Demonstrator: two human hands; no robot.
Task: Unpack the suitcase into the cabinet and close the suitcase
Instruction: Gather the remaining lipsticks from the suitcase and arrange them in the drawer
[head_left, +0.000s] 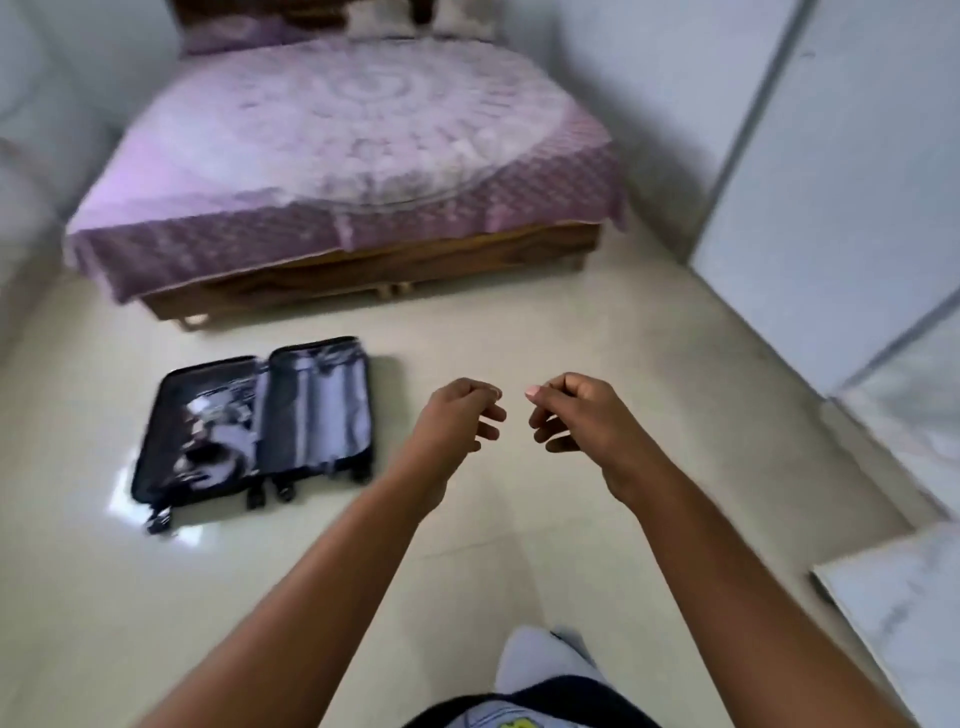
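Fingers (493, 413) of both hands loosely curled, nothing held. Suitcase (254, 421) lies open on floor (571, 338), left of hands, near bed (337, 156). Contents blurred; each half should be checked before the lid is closed.

Glossy cream tiled floor (545, 332), with a black hard-shell suitcase (249, 426) lying flat and wide open on it, wheels toward the camera. Low wooden bed with a purple patterned bedspread (343, 156) standing just behind it.

suitcase (254, 423): black hard-shell, open flat on floor, grey lining, wheels twd camera
cabinet (831, 171): white, doors shut, right side
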